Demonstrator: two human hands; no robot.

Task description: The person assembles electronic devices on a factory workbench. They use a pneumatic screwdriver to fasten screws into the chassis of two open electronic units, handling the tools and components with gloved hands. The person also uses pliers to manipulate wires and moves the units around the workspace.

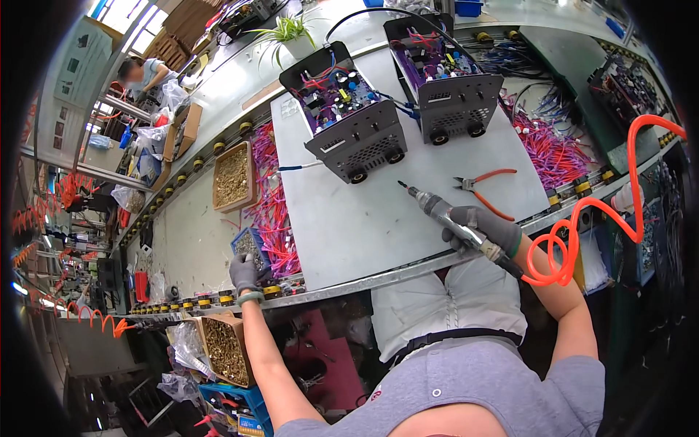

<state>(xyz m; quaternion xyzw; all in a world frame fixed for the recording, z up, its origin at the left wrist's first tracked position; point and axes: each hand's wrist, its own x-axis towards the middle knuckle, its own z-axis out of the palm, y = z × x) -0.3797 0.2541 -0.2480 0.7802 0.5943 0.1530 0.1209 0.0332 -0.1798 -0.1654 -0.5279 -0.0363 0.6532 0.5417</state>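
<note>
My right hand [489, 227], in a grey glove, grips a pneumatic screwdriver [437, 210] whose bit points up and left over the white board [349, 240]. An orange coiled hose [564, 255] trails from its rear end. Gloved too, my left hand [245, 274] is at a small blue bin [251, 251] of small metal parts. Its fingers look drawn together; whatever they hold is hidden. Beyond the screwdriver stand two black metal housings, a left one [357, 142] and a right one [459, 105], with exposed purple circuit boards. Orange-handled cutters [484, 191] lie beside the screwdriver.
Bundles of pink and red wires flank the board, one left [273, 211] and one right [546, 146]. A cardboard box [234, 177] holds brass-coloured parts. Further off are a potted plant [295, 40] and another person [149, 76]. A roller rail [204, 300] runs along the near edge.
</note>
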